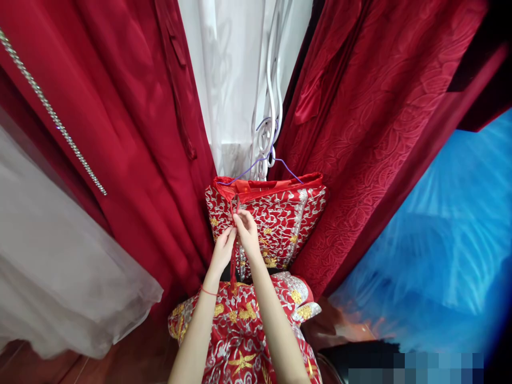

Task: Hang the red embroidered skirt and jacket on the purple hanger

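An embroidered red skirt (276,218) with silver and gold patterns hangs from a thin purple wire hanger (286,164) in front of me. Red tie cords (233,264) run down from the left part of its waistband. My left hand (225,246) pinches the cords just below the waistband. Close beside it and slightly higher, my right hand (247,230) has its thumb and fingers closed on the cords too. The fingertips nearly meet, so the exact loop or knot between them is hidden. More red fabric (242,341) with gold embroidery spreads below, under my forearms.
Deep red gowns (132,106) hang close on the left, and a textured red gown (360,160) on the right. A white gown (60,240) is at far left, a blue tulle gown (424,240) at far right. White curled metalwork (269,96) stands behind the hanger.
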The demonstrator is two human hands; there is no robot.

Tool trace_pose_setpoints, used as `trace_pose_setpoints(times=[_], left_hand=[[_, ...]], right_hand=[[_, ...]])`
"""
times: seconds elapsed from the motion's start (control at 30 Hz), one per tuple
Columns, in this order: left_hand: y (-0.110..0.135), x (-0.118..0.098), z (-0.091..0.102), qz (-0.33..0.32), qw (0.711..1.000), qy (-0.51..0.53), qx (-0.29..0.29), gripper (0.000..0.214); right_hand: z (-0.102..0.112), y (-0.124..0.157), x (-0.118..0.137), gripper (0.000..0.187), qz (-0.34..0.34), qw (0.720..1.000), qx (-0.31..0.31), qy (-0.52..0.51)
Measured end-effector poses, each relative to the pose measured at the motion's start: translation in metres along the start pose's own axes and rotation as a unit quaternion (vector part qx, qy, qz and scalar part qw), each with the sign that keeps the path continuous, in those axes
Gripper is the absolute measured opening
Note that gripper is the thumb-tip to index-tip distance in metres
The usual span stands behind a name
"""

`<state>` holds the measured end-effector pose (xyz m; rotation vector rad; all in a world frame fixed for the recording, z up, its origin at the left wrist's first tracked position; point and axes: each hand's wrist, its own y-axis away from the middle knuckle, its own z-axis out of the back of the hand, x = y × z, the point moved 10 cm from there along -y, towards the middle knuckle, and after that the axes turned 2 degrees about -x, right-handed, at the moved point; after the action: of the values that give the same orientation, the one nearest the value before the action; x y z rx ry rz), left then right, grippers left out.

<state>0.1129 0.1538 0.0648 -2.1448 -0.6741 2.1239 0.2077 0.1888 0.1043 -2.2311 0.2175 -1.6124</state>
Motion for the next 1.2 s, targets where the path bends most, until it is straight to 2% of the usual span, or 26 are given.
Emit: trace_pose_setpoints(times=[0.13,0.23,0.3,0.37,0.43,0.47,0.6,0.73,0.87,1.03,1.2], left_hand=[[0.001,0.000,-0.004,0.009,0.999,0.004,0.036,0.043],[0.003,0.003,-0.006,0.011,0.998,0.000,0.054,0.044],[0.003,0.004,0.001,0.006,1.000,-0.011,0.027,0.042],[0.000,0.000,0.015,-0.007,0.999,-0.023,-0.038,0.040],[-0.006,-0.010,0.027,-0.024,0.995,-0.021,-0.097,0.038],[-0.011,-0.017,0.029,-0.033,0.993,-0.013,-0.108,0.037],[-0.046,-0.042,0.013,-0.044,0.996,0.043,-0.063,0.034],[-0.072,-0.051,0.001,-0.036,0.995,0.087,-0.024,0.033],[-0.073,-0.046,0.006,-0.035,0.993,0.104,-0.034,0.032],[-0.063,-0.043,-0.005,-0.028,0.994,0.108,0.019,0.032],[-0.065,-0.046,0.003,-0.029,0.992,0.121,-0.015,0.036]], right_hand=[[-0.012,-0.010,-0.015,0.035,-0.099,0.992,0.043,-0.063],[-0.014,-0.009,-0.017,0.039,-0.121,0.987,0.065,-0.080],[-0.011,-0.010,-0.011,0.038,-0.086,0.993,0.066,-0.044],[-0.007,-0.012,0.003,0.035,-0.009,0.998,0.054,0.031],[-0.005,-0.011,0.017,0.031,0.068,0.990,0.038,0.116],[-0.004,-0.011,0.021,0.028,0.094,0.983,0.030,0.153],[-0.006,-0.005,0.032,0.022,0.157,0.955,0.008,0.254],[-0.012,0.005,0.039,0.021,0.202,0.929,0.011,0.311],[-0.011,0.010,0.042,0.019,0.211,0.925,0.011,0.316],[-0.011,0.011,0.041,0.020,0.214,0.924,0.011,0.317],[-0.018,0.018,0.035,0.020,0.204,0.925,0.031,0.319]])
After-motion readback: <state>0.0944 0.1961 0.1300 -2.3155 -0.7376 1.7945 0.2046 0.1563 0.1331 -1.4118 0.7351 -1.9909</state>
